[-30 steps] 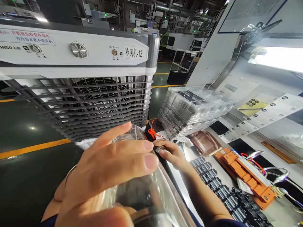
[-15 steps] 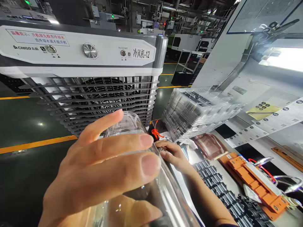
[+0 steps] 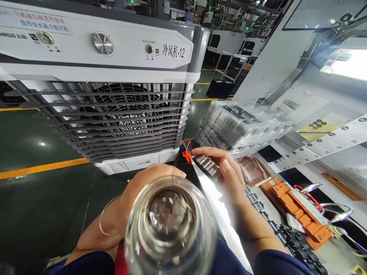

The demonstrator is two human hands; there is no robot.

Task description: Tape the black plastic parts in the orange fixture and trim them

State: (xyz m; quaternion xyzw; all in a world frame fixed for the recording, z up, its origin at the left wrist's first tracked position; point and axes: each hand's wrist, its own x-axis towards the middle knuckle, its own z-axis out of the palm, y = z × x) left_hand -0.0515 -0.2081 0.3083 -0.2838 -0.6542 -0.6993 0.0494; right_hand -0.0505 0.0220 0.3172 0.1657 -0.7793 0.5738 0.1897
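Note:
A clear bottle (image 3: pixel 197 233) fills the lower middle of the view, very close, its round end facing the camera. My left hand (image 3: pixel 143 187) is wrapped round the bottle from behind on its far left side; most of its fingers are hidden by the bottle and a thin bracelet shows at the wrist. Farther off to the right, my right hand (image 3: pixel 229 172) grips a ridged silver-grey lid (image 3: pixel 207 165) between thumb and fingers. This lid is above the white edge of the workbench (image 3: pixel 212 194).
A large air cooler (image 3: pixel 129 110) stands ahead on the left. Stacked clear plastic trays (image 3: pixel 226 126) are at the bench's far end, near an orange-red item (image 3: pixel 187 156). Rows of black parts (image 3: pixel 292 236) and an orange fixture (image 3: pixel 304 214) with cables lie on the right.
The bottle has swung up so its round end faces the camera, my left hand now behind it. My right hand has lifted and drawn back slightly, showing the lid. The view has shifted somewhat.

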